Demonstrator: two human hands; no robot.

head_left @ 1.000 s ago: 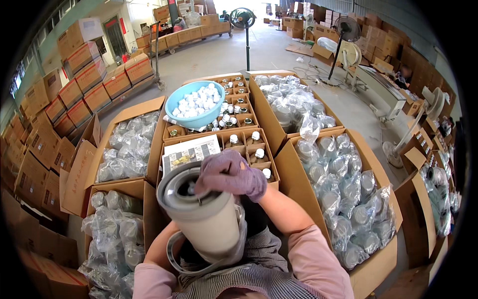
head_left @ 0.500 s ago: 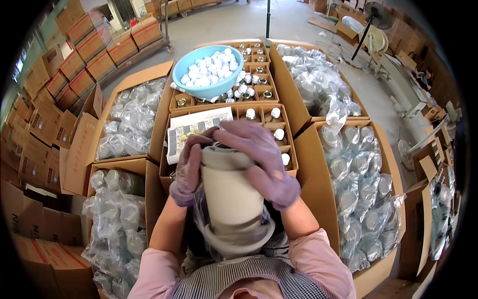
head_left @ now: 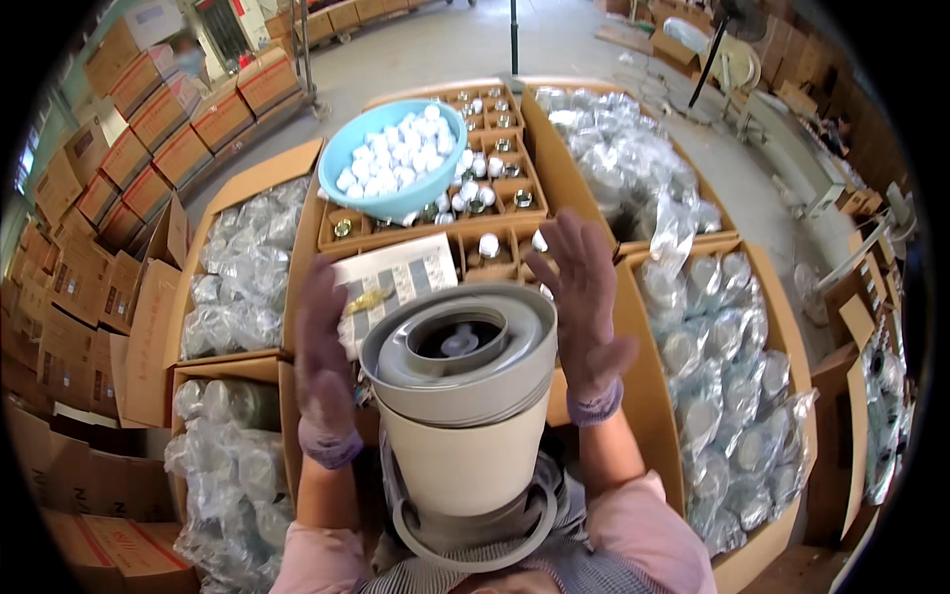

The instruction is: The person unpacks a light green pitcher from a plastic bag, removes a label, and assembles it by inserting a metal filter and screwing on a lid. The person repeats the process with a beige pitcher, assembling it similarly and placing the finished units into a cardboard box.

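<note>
A cream vacuum flask body [head_left: 463, 455] with grey ends stands close in front of me, against my apron. Its grey end ring [head_left: 529, 342] faces up, with a round dark opening and a small pale nub in the middle. A grey loop handle [head_left: 479, 562] hangs at its lower end. To the left of the flask, my left hand [head_left: 325, 361], gloved in purple and slightly blurred, is raised with fingers stretched upward. My right hand [head_left: 586, 317], in the same kind of glove, is up on the other side with fingers apart. Neither hand appears to grip the flask.
Ahead, a blue basin [head_left: 332, 178] of white caps rests on a divided carton [head_left: 391, 238]. A printed sheet [head_left: 430, 267] lies on the nearer carton. Bagged clear items [head_left: 727, 386] fill cartons on both sides. Stacked boxes [head_left: 183, 163] stand far left, a fan [head_left: 737, 20] far right.
Both hands have come off the flask's top and moved apart to either side. The ringed end of the flask, covered by my hands before, now shows fully.
</note>
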